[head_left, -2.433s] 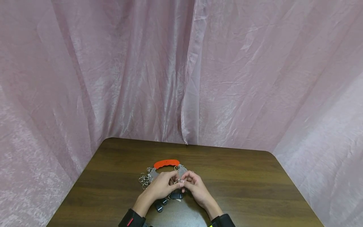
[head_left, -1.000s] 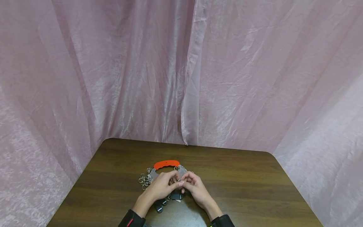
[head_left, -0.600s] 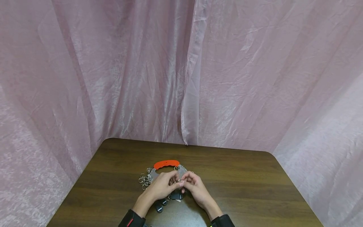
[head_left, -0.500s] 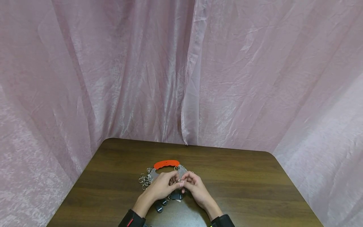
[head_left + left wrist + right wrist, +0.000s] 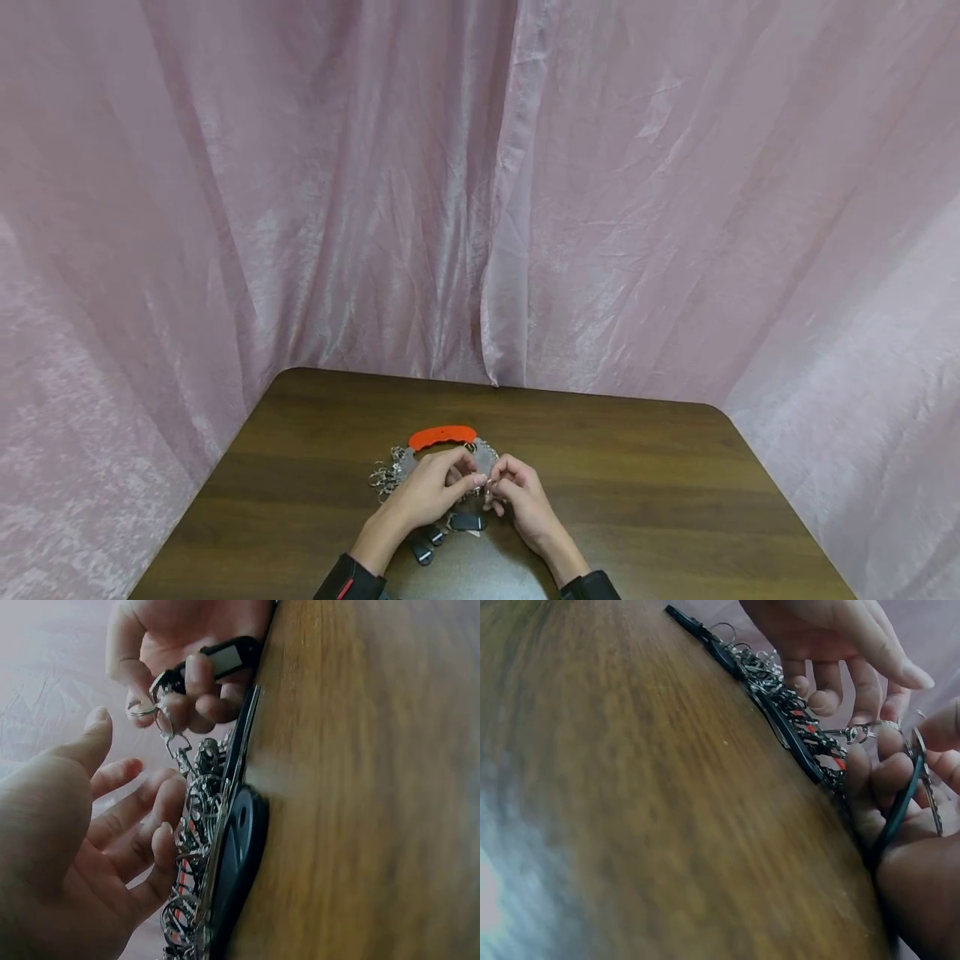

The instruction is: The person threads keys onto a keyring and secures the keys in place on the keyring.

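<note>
My right hand (image 5: 528,504) pinches a split key ring (image 5: 142,712) in its fingers. From that ring hang a metal key (image 5: 933,801) and a black key tag (image 5: 227,658) with a white label. A small chain with a clasp (image 5: 178,750) links the ring to a bundle of clasps and rings below. Close by on the left, my left hand (image 5: 427,492) holds nothing, its thumb apart from the loosely bent fingers. Under the hands is a grey metal key holder (image 5: 484,455) with an orange grip (image 5: 442,435); its middle is partly hidden.
Several black key tags (image 5: 467,522) lie on the brown wooden table (image 5: 660,492) just in front of the hands. More loose rings and clasps (image 5: 385,477) spread at the holder's left side. A pink curtain (image 5: 480,192) hangs behind the table's far edge.
My right hand has drawn slightly right, away from the left fingertips, with the key ring in its fingers. The left hand has let its thumb and fingers come apart and stayed nearly in place.
</note>
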`<state>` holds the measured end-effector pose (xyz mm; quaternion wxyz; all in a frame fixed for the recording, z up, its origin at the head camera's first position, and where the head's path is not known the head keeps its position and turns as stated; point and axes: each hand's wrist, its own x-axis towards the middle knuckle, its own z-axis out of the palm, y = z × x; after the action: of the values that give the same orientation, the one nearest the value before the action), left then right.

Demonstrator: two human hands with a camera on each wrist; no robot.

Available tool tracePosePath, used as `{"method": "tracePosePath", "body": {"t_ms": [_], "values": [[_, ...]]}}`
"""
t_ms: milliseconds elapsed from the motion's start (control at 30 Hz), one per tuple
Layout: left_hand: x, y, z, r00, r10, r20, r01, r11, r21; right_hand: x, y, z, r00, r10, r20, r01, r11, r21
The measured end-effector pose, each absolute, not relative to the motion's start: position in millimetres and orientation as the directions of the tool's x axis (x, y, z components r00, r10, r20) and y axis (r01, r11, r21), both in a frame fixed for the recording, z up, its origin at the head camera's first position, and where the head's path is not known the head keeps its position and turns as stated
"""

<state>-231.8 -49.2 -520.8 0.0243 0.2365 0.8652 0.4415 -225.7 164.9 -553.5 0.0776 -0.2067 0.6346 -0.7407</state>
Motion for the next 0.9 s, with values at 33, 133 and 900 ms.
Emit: {"method": "tracePosePath", "body": {"t_ms": [33, 133, 900], "values": [[-232.0, -49.4, -520.8, -0.887, 0.429, 0.172, 0.392, 0.5, 0.773, -225.3, 165.5, -553.6, -0.911, -0.354, 0.213, -0.168, -0.155, -0.974], [-233.1, -50.2, -520.1, -0.881, 0.431, 0.196, 0.414, 0.501, 0.76, -224.1, 167.5, -552.9, -0.932, -0.278, 0.232, -0.227, -0.049, -0.973], [-238.7, -81.8, -512.1, -0.895, 0.385, 0.225, 0.424, 0.581, 0.695, -232.1, 173.2, -548.7, -0.897, -0.108, 0.429, -0.395, 0.633, -0.665]]}}
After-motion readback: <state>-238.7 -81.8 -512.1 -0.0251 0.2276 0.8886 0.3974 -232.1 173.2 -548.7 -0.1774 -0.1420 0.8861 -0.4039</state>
